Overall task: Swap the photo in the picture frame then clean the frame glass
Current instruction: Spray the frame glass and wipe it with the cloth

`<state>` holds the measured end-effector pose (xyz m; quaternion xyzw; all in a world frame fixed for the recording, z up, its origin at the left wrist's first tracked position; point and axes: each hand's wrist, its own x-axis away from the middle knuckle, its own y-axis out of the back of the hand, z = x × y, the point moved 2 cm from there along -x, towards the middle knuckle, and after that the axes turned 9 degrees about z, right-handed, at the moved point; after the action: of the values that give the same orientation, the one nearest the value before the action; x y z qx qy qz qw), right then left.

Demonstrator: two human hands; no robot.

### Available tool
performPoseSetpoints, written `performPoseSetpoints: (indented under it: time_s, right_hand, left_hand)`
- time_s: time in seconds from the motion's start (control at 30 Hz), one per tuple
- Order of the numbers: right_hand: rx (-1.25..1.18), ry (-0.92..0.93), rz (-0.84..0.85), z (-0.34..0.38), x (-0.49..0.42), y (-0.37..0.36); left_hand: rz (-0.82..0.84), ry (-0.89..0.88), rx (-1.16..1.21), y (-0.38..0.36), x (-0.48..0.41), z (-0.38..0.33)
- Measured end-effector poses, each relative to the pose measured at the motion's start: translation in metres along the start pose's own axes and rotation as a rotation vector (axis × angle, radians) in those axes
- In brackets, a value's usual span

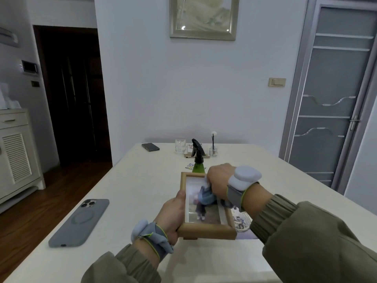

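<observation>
Grey phone [79,222]: lies face down at the lower left, on the pale table [142,180].
Dark phone [150,147]: lies flat near the table's far edge, left of centre.
Left hand [172,213]: my fingers are clamped round the left rail of the picture frame, thumb on its front.
Picture frame [206,229]: wooden, at the lower centre, its long side running away from me. The photo behind the glass is blurred.
Cloth [206,196]: blue-grey, bunched on the upper half of the glass.
Spray bottle [197,158]: green with a black trigger, upright just beyond the frame's far end.
Right hand [219,180]: my fingers are closed on the cloth, holding it against the glass.
Loose photo [242,221]: on the table right of the frame's near corner, partly hidden beneath it.
</observation>
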<state>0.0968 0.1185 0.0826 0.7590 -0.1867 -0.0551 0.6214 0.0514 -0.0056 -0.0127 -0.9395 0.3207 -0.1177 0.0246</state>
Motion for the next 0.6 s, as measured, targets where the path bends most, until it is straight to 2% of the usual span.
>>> performPoseSetpoints:
  time_s: [0.1, 0.2, 0.33, 0.5, 0.6]
  right_hand:
    - [-0.111, -0.111, -0.178, -0.006, -0.008, 0.002]
    - [-0.152, -0.046, -0.267, 0.003, -0.009, 0.004]
    - [-0.361, 0.159, -0.179, 0.023, -0.006, 0.007]
    - [-0.422, 0.333, -0.198, 0.03, 0.018, 0.005]
    - [-0.441, 0.383, -0.047, 0.031, 0.03, 0.004]
  left_hand:
    - [0.042, 0.01, 0.004, -0.002, 0.0, 0.003]
    - [0.074, -0.003, 0.022, -0.005, 0.001, -0.003]
    - [0.066, -0.031, 0.057, -0.004, -0.001, -0.004]
    - [0.023, -0.087, 0.138, 0.004, -0.004, -0.009]
    - [0.026, -0.083, 0.155, 0.009, -0.007, -0.009]
